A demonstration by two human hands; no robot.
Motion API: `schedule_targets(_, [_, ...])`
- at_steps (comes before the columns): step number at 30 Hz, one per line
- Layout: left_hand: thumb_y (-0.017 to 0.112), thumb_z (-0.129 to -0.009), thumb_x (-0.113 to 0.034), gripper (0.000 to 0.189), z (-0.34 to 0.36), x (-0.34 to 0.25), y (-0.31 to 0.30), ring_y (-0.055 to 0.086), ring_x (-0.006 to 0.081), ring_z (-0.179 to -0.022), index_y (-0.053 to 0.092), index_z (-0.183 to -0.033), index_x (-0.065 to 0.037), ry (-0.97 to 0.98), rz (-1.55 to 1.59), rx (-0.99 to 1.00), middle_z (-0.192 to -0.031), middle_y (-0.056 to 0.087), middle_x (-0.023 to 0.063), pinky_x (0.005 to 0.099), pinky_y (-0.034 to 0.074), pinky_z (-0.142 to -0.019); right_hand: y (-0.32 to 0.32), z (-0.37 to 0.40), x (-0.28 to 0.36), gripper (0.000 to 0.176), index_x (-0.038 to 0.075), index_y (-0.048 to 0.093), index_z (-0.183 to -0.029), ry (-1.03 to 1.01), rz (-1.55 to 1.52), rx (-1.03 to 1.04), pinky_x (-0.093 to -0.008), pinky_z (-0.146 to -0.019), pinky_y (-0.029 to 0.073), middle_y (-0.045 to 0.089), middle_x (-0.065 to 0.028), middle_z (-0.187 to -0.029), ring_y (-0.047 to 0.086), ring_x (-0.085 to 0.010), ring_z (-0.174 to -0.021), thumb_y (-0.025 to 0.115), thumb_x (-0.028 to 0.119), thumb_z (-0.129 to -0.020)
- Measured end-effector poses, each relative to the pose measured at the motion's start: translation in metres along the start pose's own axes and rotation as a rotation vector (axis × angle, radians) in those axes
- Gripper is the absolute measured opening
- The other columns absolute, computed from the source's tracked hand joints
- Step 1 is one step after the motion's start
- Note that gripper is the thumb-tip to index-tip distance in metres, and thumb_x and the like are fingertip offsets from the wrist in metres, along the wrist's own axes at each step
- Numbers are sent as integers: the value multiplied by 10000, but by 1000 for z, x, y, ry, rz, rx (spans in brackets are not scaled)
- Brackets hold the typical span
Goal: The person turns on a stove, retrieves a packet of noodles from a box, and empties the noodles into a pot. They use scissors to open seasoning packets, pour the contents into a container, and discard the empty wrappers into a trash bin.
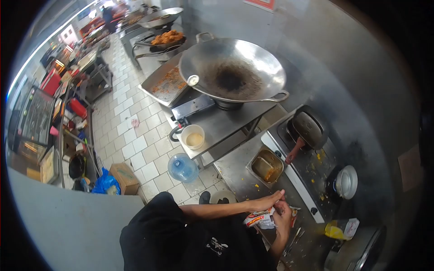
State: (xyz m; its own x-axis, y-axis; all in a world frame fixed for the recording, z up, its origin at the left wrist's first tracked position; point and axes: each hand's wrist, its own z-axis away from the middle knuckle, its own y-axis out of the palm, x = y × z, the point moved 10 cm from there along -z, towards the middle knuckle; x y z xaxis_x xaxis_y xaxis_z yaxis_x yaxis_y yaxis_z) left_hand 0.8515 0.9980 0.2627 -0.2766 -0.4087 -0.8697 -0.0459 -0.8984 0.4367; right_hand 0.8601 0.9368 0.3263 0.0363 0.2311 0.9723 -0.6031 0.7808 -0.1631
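Note:
Close in front of my body, my left hand (267,201) and my right hand (282,217) meet over a white printed packet (261,219) with red and orange lettering. My fingers are closed at its upper end, and the right hand partly covers the packet. Whether it is torn cannot be made out. A square metal container (267,166) with orange-brown residue stands on the steel counter (235,174) just beyond my hands. Beside my right forearm lie thin metal utensils (294,239), partly hidden.
A large wok (233,67) sits on the burner stand ahead. A dark pan (307,128) with a red handle lies on the stove, near a metal bowl (346,182) and a yellow bottle (341,229). A white tub (193,137) and a blue water jug (183,167) are left.

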Motion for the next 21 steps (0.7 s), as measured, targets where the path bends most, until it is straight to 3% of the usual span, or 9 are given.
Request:
schedule_targets(3, [162, -934, -728, 736, 8, -1, 0, 444, 145, -890, 412, -1207, -91, -30, -1, 37, -1008, 463, 51, 292, 397, -776, -11, -2, -36, 133, -28, 607, -947, 239, -79, 40, -252, -752, 492, 640, -98, -991, 621, -142, -852, 629, -23, -816])
schedule_targets(5, [166, -932, -732, 720, 22, -8, 10, 428, 131, -850, 409, -1201, -109, -120, 118, 93, -974, 446, 31, 287, 393, -760, -8, -9, -41, 172, -26, 607, -974, 175, -110, 65, -261, -778, 495, 632, -102, -1027, 619, -143, -874, 671, -4, -816])
schedule_targets(6, [168, -923, -743, 746, 21, -6, 6, 485, 123, -861, 447, -1204, -111, -102, 69, 30, -992, 502, 22, 284, 421, -787, -6, -13, -38, 194, -25, 607, -988, 144, -128, 68, -265, -791, 496, 628, -104, -1045, 617, -143, -885, 692, 6, -816])
schedule_targets(9, [166, -923, -738, 788, 23, -23, 34, 533, 113, -1005, 495, -1269, -111, 96, 363, 353, -1111, 565, 22, 276, 436, -888, -3, -10, -15, 297, -10, 582, -1065, 71, -69, 91, -278, -818, 500, 616, -104, -1074, 617, -151, -915, 727, 16, -808])
schedule_targets(11, [165, -921, -734, 804, 17, 0, 23, 546, 111, -1099, 525, -1275, -108, -35, 365, 269, -1186, 584, 10, 266, 436, -952, 6, -9, 4, 395, 18, 537, -1150, 128, 4, 139, -283, -838, 503, 609, -90, -1073, 619, -167, -945, 725, 5, -804])
schedule_targets(13, [150, -913, -747, 828, 15, -10, 20, 589, 126, -967, 546, -1187, -73, 46, 331, 186, -1064, 628, 15, 272, 461, -859, 5, -20, -16, 348, 17, 549, -1099, 163, 54, 242, -278, -807, 510, 623, -66, -1014, 618, -148, -932, 717, -14, -795])
schedule_targets(15, [154, -869, -800, 891, 26, -8, 28, 634, 159, -879, 544, -1170, -58, -122, 475, 153, -1025, 648, 55, 298, 520, -776, 5, -27, -13, 263, 3, 557, -1003, 182, 115, 276, -269, -682, 518, 630, -60, -895, 632, -125, -808, 662, -78, -776])
schedule_targets(17, [209, -814, -852, 959, 33, 1, 27, 663, 233, -892, 461, -1308, -70, -233, 515, 323, -1104, 621, 134, 423, 560, -771, 8, -30, -5, 241, -17, 547, -972, 148, 180, 291, -264, -610, 507, 622, -70, -836, 630, -119, -731, 643, -92, -763])
schedule_targets(21, [293, -781, -873, 890, 55, 16, 30, 635, 226, -630, 597, -928, -50, -469, 659, 429, -762, 634, 111, 334, 525, -552, 1, -30, 16, 245, -33, 565, -982, 61, 377, 123, -260, -572, 501, 640, -104, -851, 636, -129, -679, 654, -74, -757])
